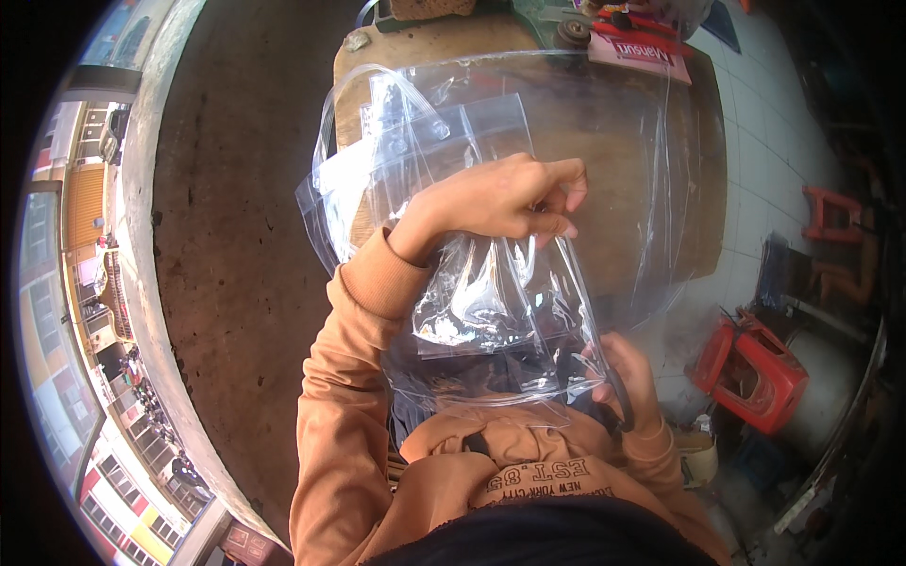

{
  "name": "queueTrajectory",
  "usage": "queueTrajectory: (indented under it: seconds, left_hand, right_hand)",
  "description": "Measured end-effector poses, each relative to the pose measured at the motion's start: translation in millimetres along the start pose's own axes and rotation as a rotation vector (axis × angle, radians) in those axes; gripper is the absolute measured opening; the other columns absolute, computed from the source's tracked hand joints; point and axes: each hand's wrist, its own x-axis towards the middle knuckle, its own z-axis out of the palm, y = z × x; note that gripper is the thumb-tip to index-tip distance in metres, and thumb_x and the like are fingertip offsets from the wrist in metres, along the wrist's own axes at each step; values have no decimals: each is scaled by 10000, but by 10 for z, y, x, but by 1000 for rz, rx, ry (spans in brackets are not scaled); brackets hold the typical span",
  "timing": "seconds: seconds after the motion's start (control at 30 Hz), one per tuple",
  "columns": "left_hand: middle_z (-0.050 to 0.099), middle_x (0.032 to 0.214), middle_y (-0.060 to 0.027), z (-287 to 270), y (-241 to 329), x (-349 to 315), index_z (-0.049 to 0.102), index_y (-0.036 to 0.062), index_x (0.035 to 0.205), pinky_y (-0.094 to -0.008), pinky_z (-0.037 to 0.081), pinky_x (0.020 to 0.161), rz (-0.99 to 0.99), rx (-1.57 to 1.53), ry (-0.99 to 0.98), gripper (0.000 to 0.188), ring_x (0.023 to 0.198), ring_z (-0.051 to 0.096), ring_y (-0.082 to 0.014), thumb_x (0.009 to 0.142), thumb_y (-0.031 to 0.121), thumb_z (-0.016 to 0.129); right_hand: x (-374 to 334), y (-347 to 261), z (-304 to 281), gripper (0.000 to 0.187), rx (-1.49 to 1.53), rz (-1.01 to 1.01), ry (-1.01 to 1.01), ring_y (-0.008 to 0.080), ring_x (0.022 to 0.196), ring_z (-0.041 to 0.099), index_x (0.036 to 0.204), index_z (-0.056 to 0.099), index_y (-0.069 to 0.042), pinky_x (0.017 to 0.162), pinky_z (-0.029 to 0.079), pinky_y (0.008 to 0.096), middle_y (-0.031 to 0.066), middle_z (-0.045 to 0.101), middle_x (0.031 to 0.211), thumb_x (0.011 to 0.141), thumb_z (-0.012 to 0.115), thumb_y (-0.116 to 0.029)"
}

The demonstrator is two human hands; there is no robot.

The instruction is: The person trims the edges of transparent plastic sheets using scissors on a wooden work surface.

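A large clear plastic sheet (613,198) spreads over the wooden table and hangs down toward my lap, creased and shiny. My left hand (524,198) is closed in a pinch on the sheet, its wrist bent above the table's near part. Lower and to the right, my right hand (628,373) is closed around scissors (618,396), of which mainly a dark curved handle shows. It is beside the sheet's right edge, and the blades are hard to make out through the glare. Folded clear plastic pieces (491,127) lie on the left of the table.
The wooden table (698,217) has a pink-and-red box (642,57) and a round dark object (573,34) at its far right. Red plastic stools (755,373) stand on the white tiled floor to the right. A brown ledge (241,236) runs along the left.
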Motion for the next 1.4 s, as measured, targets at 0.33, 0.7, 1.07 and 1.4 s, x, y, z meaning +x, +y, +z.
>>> queueTrajectory:
  seconds: [0.33, 0.7, 1.07, 1.4]
  left_hand:
    - [598, 770, -17, -62, -66, -44, 627, 69, 791, -421, 382, 940, 273, 379, 127, 152, 792, 586, -203, 745, 189, 708]
    - [558, 687, -38, -45, -107, -3, 652, 40, 713, -396, 399, 916, 251, 191, 94, 179, 770, 556, -241, 734, 206, 714]
    - [506, 619, -65, 4, -167, 8, 641, 24, 683, -398, 414, 913, 291, 181, 136, 193, 715, 540, -251, 736, 196, 712]
    - [481, 612, -65, 23, -163, 15, 634, 22, 687, -374, 426, 813, 296, 210, 139, 208, 719, 523, -246, 748, 208, 704]
  right_hand:
    - [-54, 10, -68, 374, 54, 82, -10, 34, 650, 499, 1051, 498, 31, 576, 464, 160, 7, 502, 709, 729, 682, 82]
    - [-32, 30, -9, 518, -27, -36, -40, 27, 617, 394, 1034, 487, -6, 561, 333, 156, -35, 445, 704, 698, 803, -243]
    - [30, -63, 32, 605, -121, -44, -7, 39, 673, 380, 1036, 471, -11, 587, 331, 164, -20, 448, 739, 667, 821, -338]
    - [45, -72, 13, 592, -104, 1, -3, 32, 679, 378, 999, 483, -19, 571, 341, 158, -23, 452, 732, 647, 834, -341]
